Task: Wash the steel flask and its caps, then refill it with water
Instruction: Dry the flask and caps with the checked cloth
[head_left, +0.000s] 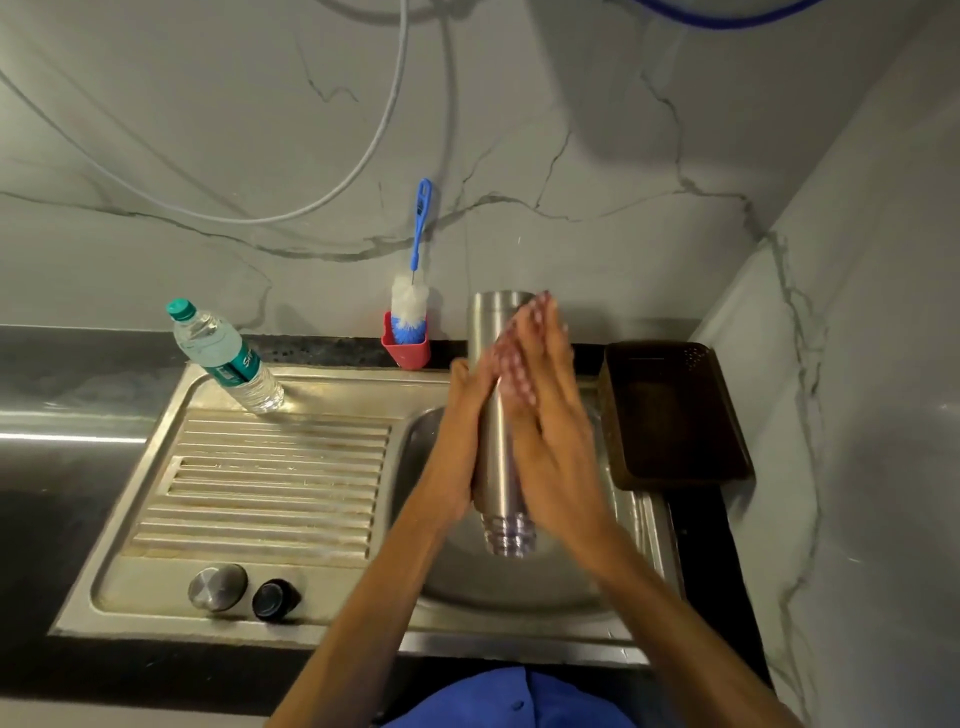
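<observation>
The steel flask (496, 457) is upside down over the sink basin (519, 587), its threaded mouth pointing toward me. My left hand (462, 441) presses flat against its left side. My right hand (545, 415) presses flat on its right side, fingers stretched up along the body and blurred. The flask is squeezed between both palms. A steel cap (217, 586) and a black inner cap (275, 598) lie on the near edge of the drainboard (260, 488).
A plastic water bottle (223, 358) with a green cap stands at the drainboard's far corner. A blue-handled bottle brush (413, 301) sits in a red holder (408, 351) against the wall. A dark brown tray (670, 410) lies right of the sink.
</observation>
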